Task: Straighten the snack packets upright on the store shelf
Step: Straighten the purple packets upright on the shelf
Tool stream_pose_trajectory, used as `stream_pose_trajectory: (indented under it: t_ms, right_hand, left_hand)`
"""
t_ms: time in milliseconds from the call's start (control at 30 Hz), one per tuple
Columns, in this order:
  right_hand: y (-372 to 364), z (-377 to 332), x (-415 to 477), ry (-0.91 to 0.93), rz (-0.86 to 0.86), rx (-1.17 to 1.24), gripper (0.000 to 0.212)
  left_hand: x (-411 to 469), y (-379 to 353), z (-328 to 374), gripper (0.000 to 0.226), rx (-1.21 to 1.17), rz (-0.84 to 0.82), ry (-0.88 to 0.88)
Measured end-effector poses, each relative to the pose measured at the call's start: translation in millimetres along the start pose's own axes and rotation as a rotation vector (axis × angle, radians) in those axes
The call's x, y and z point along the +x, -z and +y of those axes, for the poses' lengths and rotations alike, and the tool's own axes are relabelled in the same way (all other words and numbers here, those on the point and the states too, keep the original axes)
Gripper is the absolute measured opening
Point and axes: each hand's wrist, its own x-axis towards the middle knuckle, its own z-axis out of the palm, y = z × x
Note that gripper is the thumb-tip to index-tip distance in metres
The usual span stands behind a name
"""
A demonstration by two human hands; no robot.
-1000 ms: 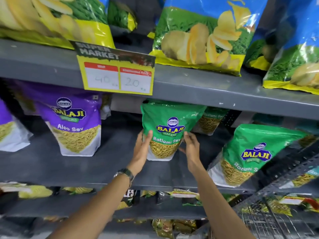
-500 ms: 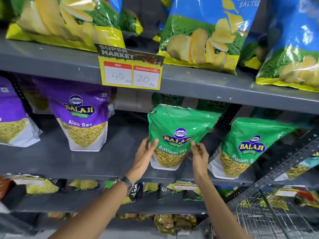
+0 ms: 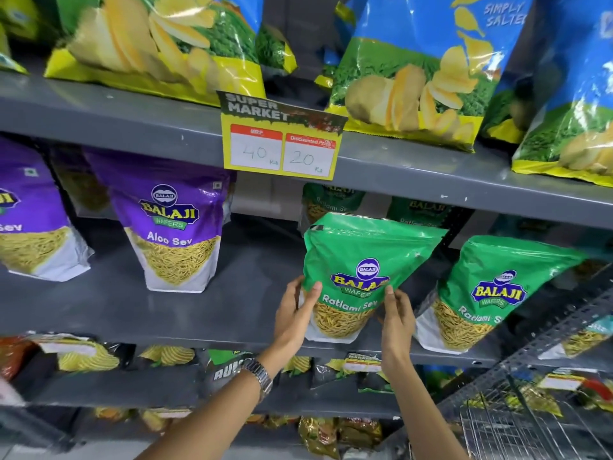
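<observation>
Head view, both hands' fingers gripping green Ratlami Sev pouch (image 3: 361, 260) upright on grey shelf (image 3: 132, 310), left hand (image 3: 293, 318), right hand (image 3: 396, 322)

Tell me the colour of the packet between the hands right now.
Green on top with a white base, the Ratlami Sev packet, seen in the head view.

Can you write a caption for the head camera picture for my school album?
Both hands, left hand and right hand, hold a green Ratlami Sev packet on the grey shelf.
</observation>
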Motion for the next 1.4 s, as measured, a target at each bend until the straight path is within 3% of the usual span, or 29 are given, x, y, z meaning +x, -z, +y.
stream_pose_trajectory:
  t_ms: [67,133,167,233,300,367,433,567,667,800,1033,1400]
  right_hand:
    - [-6.6,6.9,-10.7,0.102,0.181,-0.032,0.038]
    - [-16.8,15.0,-32.0,0.3,0.361,-0.03,0.032]
    - [-25.6,19.4,-45.5,0.389,0.372,-0.026,0.028]
    - [-44.6,26.7,-73.7,0.537,0.233,-0.056,0.025]
    - [-71.9,33.8,-91.7,0.582,-0.023,-0.128,0.02]
    - [-114.2,37.0,-99.8,0.536,-0.252,-0.212,0.018]
    - [-160.4,36.9,-97.9,0.396,-0.351,-0.211,0.02]
    - [-237.2,17.3,-83.9,-0.06,-0.359,0.035,0.033]
    - [-267.1,10.0,-72.8,-0.179,-0.42,0.029,0.031]
    - [-282.5,12.9,-69.0,-0.19,-0.394,0.029,0.007]
    - [-286.3,16.7,-83.3,-0.169,-0.234,0.062,0.016]
    - [-256.3,23.8,-125.5,-0.098,-0.201,0.076,0.015]
  left_hand:
    - [-0.3,4.9,0.0,0.067,-0.026,0.006,-0.006]
    - [-3.3,16.7,-3.9,0.055,-0.056,0.072,-0.042]
    - [-4.7,27.0,-6.5,0.045,-0.068,0.12,-0.072]
    - [-8.3,50.2,-11.2,0.03,-0.071,0.245,-0.134]
    - [-9.2,82.3,-9.3,0.023,-0.098,0.413,-0.209]
    - [-5.1,128.5,-2.7,0.023,-0.047,0.607,-0.298]
    - [3.7,173.9,4.5,0.031,0.092,0.696,-0.352]
    - [39.1,246.8,14.7,0.056,0.205,0.637,-0.24]
    - [68.8,278.8,24.3,0.056,0.101,0.475,-0.1]
    - [85.8,297.9,26.5,0.031,0.079,0.175,0.098]
    - [76.7,310.6,24.4,0.022,0.063,0.13,0.05]
    - [37.4,315.3,20.5,0.028,-0.032,0.067,0.09]
